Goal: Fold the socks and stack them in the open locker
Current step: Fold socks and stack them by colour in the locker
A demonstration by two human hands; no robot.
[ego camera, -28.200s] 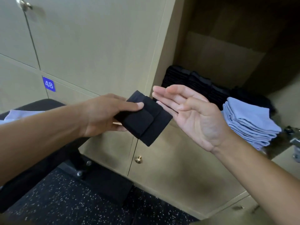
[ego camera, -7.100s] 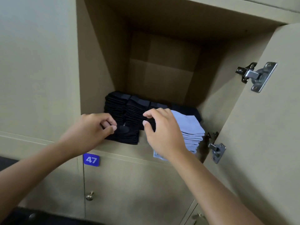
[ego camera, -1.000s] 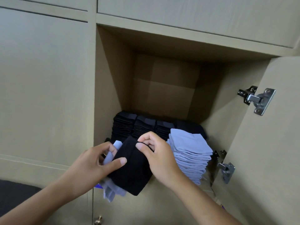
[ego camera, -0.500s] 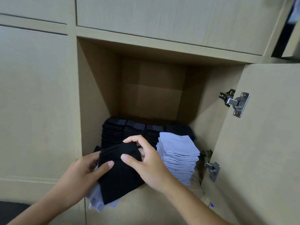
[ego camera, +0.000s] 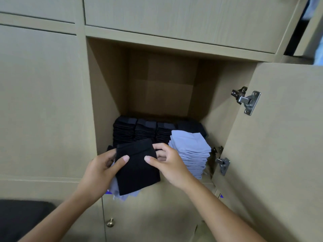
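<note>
- Black sock (ego camera: 138,169), at lower centre, is pinched at its left edge by the left hand (ego camera: 101,169) — light blue sock (ego camera: 116,188) held beneath.
- Its right edge is pinched by the right hand (ego camera: 167,163), before the open locker (ego camera: 108,95).

Locker shelf (ego camera: 208,180) bears black sock stacks (ego camera: 135,131) and blue stack (ego camera: 191,151).

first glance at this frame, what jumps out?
The two hands, left hand and right hand, gripping a black sock front and centre, with a light blue sock under it in the left hand. Behind, in the open locker, rows of black sock stacks at the back and a tall light blue stack at front right. The open door with metal hinges fills the right.
</note>
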